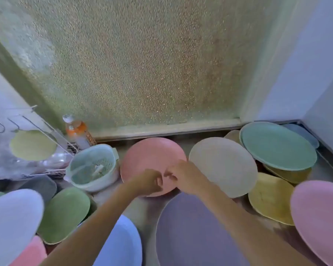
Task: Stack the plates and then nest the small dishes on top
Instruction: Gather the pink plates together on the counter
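A salmon-pink plate (pixel 148 154) lies at the middle of the steel counter (pixel 142 210). My left hand (pixel 150 181) and my right hand (pixel 183 177) hover over its near edge, fingers curled, fingertips almost touching each other. Whether either hand grips the plate is unclear. Beside it on the right sits a beige plate (pixel 223 166), then a teal plate (pixel 277 146) over other dishes. A purple plate (pixel 190 237) lies under my right forearm and a light blue plate (pixel 123 244) under my left. Small dishes: a green one (pixel 65 212) and a yellow one (pixel 269 202).
A mint colander bowl (pixel 92 169) stands left of the pink plate, an orange bottle (pixel 77 131) behind it. A wire rack (pixel 46 131) at the left holds a pale yellow plate (pixel 33 144). A lilac-pink plate (pixel 319 217) sits at the right edge, a pale blue plate (pixel 12 223) at the lower left. A frosted pane rises behind.
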The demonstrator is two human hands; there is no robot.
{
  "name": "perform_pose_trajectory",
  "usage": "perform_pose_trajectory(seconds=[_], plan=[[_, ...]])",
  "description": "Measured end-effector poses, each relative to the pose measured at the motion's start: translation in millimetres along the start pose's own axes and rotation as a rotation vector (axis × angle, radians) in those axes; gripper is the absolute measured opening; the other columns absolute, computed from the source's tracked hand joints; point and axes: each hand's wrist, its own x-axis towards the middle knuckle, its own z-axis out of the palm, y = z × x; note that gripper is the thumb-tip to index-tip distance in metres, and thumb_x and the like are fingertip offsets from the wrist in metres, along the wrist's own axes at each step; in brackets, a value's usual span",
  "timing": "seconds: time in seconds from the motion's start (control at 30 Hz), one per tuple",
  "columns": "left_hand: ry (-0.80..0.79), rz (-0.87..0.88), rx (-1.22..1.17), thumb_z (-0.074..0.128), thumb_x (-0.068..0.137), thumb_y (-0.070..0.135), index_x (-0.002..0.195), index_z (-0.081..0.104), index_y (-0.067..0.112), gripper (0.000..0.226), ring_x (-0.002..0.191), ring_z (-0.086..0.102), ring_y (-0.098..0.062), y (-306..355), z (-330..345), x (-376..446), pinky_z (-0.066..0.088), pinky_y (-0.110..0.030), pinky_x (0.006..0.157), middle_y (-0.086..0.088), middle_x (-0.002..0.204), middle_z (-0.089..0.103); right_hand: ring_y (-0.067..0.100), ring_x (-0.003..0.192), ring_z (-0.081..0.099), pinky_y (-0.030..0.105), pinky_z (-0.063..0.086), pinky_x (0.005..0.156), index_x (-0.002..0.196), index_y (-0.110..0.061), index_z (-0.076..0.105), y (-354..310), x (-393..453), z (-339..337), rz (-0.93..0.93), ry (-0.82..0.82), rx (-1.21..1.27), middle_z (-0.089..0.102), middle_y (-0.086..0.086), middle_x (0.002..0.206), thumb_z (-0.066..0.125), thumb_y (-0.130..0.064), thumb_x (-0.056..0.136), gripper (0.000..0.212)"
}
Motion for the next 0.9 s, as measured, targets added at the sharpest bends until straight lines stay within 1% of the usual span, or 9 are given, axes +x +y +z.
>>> perform_pose_trajectory(seconds=[0.1,0.17,0.23,0.4,0.53,0.6,0.67,0.77,0.9], plan=[[0.041,0.010,-0.090,0.065,0.076,0.032,0.077,0.065,0.015,0.017,0.076,0.056,-0.020,-21.6,34.7,8.6,0.039,-0.024,0.066,0.001,0.076,0.063,0.028,0.099,0.052,0.037,0.034,0.079,0.100,-0.013,0.064,-8.2,-1.0,33.8,-0.156,-0.073,-0.147,0.064,0.008,0.102,0.049,-0.021,0.090,0.020],[0.094,0.004,-0.137,0.068,0.076,0.024,0.062,0.054,0.024,0.020,0.063,0.049,-0.013,-34.5,47.4,11.2,0.034,-0.016,0.055,0.010,0.064,0.053,0.026,0.104,0.048,0.036,0.029,0.082,0.105,-0.012,0.059,-10.7,-1.0,48.6,-0.206,-0.061,-0.207,0.062,0.007,0.107,0.049,-0.028,0.092,0.023],[0.169,0.017,-0.140,0.068,0.077,0.024,0.065,0.057,0.024,0.016,0.063,0.050,-0.008,-41.5,53.5,14.7,0.034,-0.010,0.054,0.012,0.067,0.055,0.025,0.107,0.048,0.034,0.028,0.083,0.108,-0.013,0.058,-6.6,0.7,60.3,-0.230,-0.023,-0.232,0.061,0.006,0.109,0.049,-0.029,0.093,0.024],[0.297,0.114,-0.087,0.064,0.078,0.018,0.064,0.055,0.031,0.022,0.067,0.052,-0.003,-46.4,62.2,17.7,0.037,-0.018,0.060,0.015,0.067,0.055,0.026,0.097,0.054,0.031,0.026,0.072,0.100,-0.016,0.061,0.9,1.4,90.4,-0.254,0.064,-0.272,0.063,0.003,0.103,0.048,-0.013,0.093,0.015],[0.396,0.173,0.002,0.060,0.080,0.012,0.055,0.041,0.034,0.038,0.062,0.048,-0.003,-43.7,69.5,8.6,0.034,-0.018,0.057,0.015,0.062,0.050,0.024,0.084,0.058,0.029,0.043,0.065,0.097,-0.011,0.062,-8.2,3.2,94.4,-0.153,0.079,-0.249,0.063,0.002,0.091,0.050,-0.005,0.087,0.016],[0.451,0.210,0.051,0.059,0.081,0.013,0.061,0.049,0.028,0.027,0.066,0.052,-0.010,-41.6,72.4,-0.8,0.037,-0.021,0.060,0.012,0.067,0.054,0.025,0.087,0.061,0.029,0.043,0.066,0.094,-0.011,0.063,-14.2,-1.7,94.1,-0.130,0.155,-0.195,0.066,0.005,0.095,0.050,-0.008,0.089,0.014],[0.542,0.209,0.034,0.059,0.083,0.015,0.080,0.062,0.017,0.004,0.078,0.058,-0.019,-39.0,74.6,-17.4,0.043,-0.028,0.070,0.002,0.084,0.059,0.027,0.094,0.058,0.031,0.036,0.065,0.094,-0.013,0.059,-21.4,-12.3,89.8,-0.120,0.234,-0.189,0.065,0.007,0.099,0.044,-0.014,0.093,0.015],[0.673,0.216,0.039,0.059,0.084,0.018,0.094,0.062,0.011,0.012,0.087,0.059,-0.026,-35.3,82.1,-50.0,0.046,-0.036,0.081,-0.006,0.098,0.057,0.029,0.102,0.053,0.034,0.027,0.065,0.100,-0.012,0.056,-24.4,-22.7,84.3,-0.154,0.434,-0.338,0.062,0.010,0.102,0.046,-0.004,0.084,0.021],[0.670,0.118,0.073,0.061,0.083,0.037,0.103,0.057,0.014,0.030,0.100,0.052,-0.028,-38.7,112.2,-87.9,0.045,-0.043,0.090,-0.006,0.107,0.052,0.033,0.090,0.054,0.037,0.036,0.064,0.088,-0.009,0.057,-27.9,-33.8,82.3,-0.146,0.541,-0.271,0.063,0.013,0.088,0.052,0.009,0.066,0.029]])
